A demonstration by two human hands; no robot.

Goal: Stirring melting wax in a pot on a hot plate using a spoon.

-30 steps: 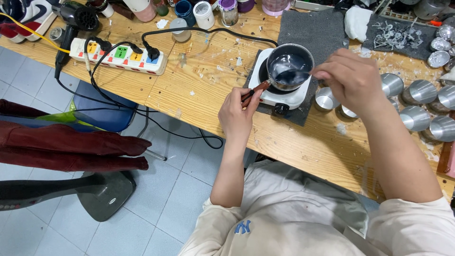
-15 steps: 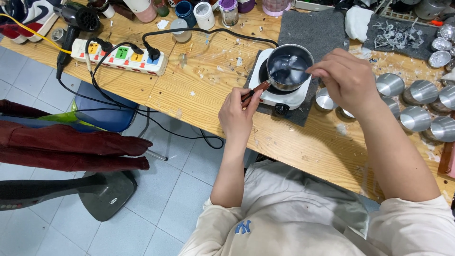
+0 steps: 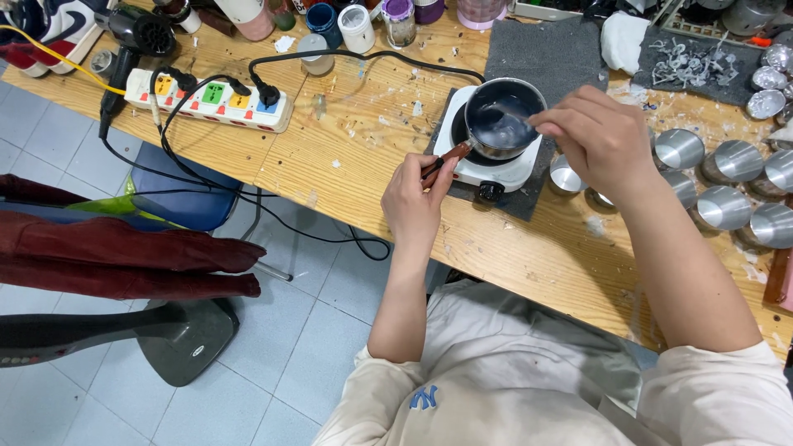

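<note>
A small metal saucepan point(image 3: 475, 101) with clear liquid stands on a white round hot plate point(image 3: 496, 172) on a grey mat. My left hand point(image 3: 413, 202) grips the pan's reddish-brown wooden handle point(image 3: 453, 153). My right hand point(image 3: 596, 140) hovers at the pan's right rim, pinching a thin metal stirring rod point(image 3: 510, 120) whose tip dips into the liquid.
Several shiny metal cups point(image 3: 727, 206) stand right of the hot plate on the wooden bench point(image 3: 372, 149). A power strip point(image 3: 206, 99) with black cables, a hair dryer point(image 3: 132, 37) and small jars point(image 3: 355, 25) lie at the back left. A blue chair point(image 3: 178, 194) and red garment point(image 3: 124, 256) are beside the bench.
My right hand has shifted slightly left, moving the rod around in the pan. The left hand holds the handle as before.
</note>
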